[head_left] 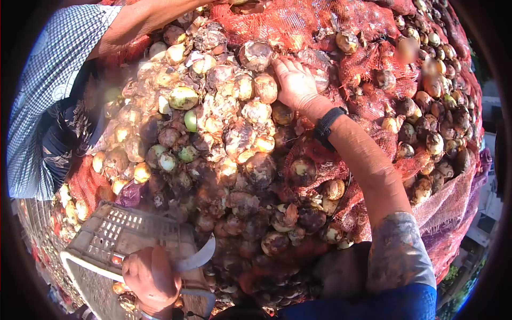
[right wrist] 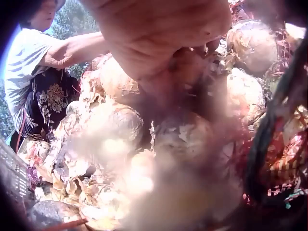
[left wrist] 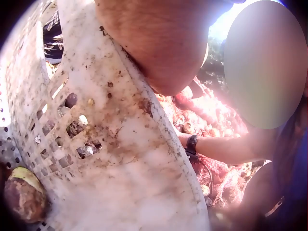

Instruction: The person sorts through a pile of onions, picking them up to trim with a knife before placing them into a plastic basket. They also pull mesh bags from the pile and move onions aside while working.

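Note:
Near the bottom of the head view my left hand (head_left: 152, 280) grips a knife (head_left: 198, 256) whose curved, pale blade points right and up. The fist is at the rim of a dirty white plastic crate (head_left: 68, 261), and in the left wrist view the left hand (left wrist: 159, 43) lies against the crate's slotted wall (left wrist: 120, 134). My right hand (head_left: 296, 85), with a dark watch (head_left: 326, 127) on the wrist, reaches onto the onion heap. Its fingers rest beside a brown onion (head_left: 265, 88). From the right wrist view the right hand (right wrist: 163, 33) is above several onions, its fingertips partly hidden.
Onions with loose, flaking skins cover the heap, some greenish like this onion (head_left: 183, 98). Red mesh sacks (head_left: 378, 88) lie among them on the right and at the top. Another person in a checked sleeve (head_left: 69, 48) reaches in from the upper left.

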Motion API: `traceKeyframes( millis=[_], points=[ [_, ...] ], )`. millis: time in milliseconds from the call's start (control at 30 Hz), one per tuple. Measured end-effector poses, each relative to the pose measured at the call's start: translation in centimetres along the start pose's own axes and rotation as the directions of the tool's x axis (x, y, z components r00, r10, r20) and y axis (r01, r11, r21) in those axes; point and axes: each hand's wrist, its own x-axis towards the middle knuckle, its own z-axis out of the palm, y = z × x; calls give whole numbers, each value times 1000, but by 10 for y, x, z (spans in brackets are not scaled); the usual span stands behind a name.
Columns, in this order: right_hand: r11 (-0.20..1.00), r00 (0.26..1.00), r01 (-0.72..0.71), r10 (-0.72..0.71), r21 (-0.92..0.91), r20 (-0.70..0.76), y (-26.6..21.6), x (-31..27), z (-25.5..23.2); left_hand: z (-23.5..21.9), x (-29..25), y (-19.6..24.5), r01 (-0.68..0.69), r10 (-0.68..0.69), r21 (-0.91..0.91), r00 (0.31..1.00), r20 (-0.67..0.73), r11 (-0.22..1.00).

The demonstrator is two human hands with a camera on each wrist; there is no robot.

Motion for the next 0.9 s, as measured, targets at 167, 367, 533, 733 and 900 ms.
traceKeyframes(
  millis=[167,367,533,733,900],
  points=[
    [968,991,-21,-12,249,130,-6,20,-24,-10,1,4,43,-48,53,994,96,998],
    [926,953,-32,-86,377,292,21,-15,-30,-17,16,10,-7,5,56,999,41,998],
    [740,958,-225,49,634,283,0,11,-4,-13,4,9,13,-20,107,997,68,994],
    [131,915,-393,-45,910,402,28,-4,14,-12,7,6,17,-18,79,1000,3,997],
    [-239,814,-577,-253,781,523,0,-43,-55,-12,2,5,-8,13,98,998,-58,995]
  ],
)
